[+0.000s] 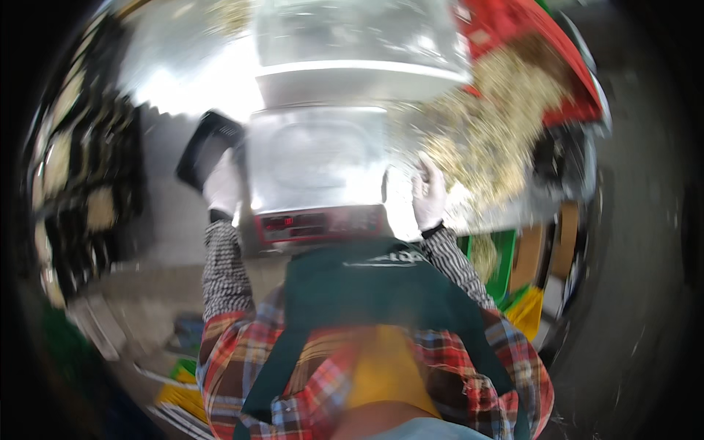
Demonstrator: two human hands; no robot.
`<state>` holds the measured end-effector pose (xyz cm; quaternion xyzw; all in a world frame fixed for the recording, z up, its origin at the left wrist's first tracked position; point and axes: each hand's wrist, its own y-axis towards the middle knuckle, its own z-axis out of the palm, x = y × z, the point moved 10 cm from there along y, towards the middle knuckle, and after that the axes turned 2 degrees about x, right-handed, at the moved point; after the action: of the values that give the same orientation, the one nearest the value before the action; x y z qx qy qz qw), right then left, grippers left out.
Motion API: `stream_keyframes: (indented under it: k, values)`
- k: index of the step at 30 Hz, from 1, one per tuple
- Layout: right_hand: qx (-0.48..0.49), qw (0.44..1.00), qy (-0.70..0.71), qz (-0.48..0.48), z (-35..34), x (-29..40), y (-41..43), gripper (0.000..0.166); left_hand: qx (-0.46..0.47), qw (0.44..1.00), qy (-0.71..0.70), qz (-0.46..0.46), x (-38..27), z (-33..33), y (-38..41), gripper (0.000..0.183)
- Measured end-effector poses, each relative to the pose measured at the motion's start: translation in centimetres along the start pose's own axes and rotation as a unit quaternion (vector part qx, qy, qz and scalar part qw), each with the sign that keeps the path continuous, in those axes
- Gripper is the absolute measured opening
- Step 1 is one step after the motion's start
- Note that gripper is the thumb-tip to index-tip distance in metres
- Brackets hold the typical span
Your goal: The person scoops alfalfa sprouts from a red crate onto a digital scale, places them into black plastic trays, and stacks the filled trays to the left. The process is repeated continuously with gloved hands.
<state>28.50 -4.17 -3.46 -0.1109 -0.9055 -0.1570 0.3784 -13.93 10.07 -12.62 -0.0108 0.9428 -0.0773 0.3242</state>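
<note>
My left hand, in a white glove, grips a small black plastic tray just left of the scale. The tray is tilted and its inside looks bare. A digital weighing scale with a steel platform stands in front of me, nothing on it; its red-framed display panel faces me and is lit. To the scale's right, my white-gloved right hand hovers with fingers loosely bent and nothing visible in them. Close to its fingertips lies a loose heap of pale, stringy sprouts, blurred by motion.
Sprouts spill from a red crate at the right of the metal table. Behind the scale stands a large pale container. Filled black trays are stacked at left. Below the right edge are a green crate and cardboard.
</note>
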Motion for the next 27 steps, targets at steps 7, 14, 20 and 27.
stream_keyframes:
  k: [7, 14, 20, 27]
  values:
    - [0.22, 0.968, -0.118, -0.001, 0.5, -3.5, -7.3, 0.074, -0.089, 0.983, 0.143, -0.077, 3.2, -1.5, 2.5, 0.029]
    - [0.197, 0.893, -0.28, -0.291, 9.4, -8.9, -6.1, 0.06, -0.193, 0.961, 0.197, 0.017, -4.2, -3.7, -0.6, 0.036]
    - [0.112, 0.924, -0.302, -0.204, 3.3, -17.6, 3.2, 0.055, -0.111, 0.955, 0.086, 0.26, -23.0, 4.1, -7.3, 0.022]
    - [0.149, 0.939, -0.296, 0.091, -15.6, -33.0, 7.6, 0.049, 0.028, 0.951, 0.217, 0.217, -26.3, 10.8, -7.4, 0.065]
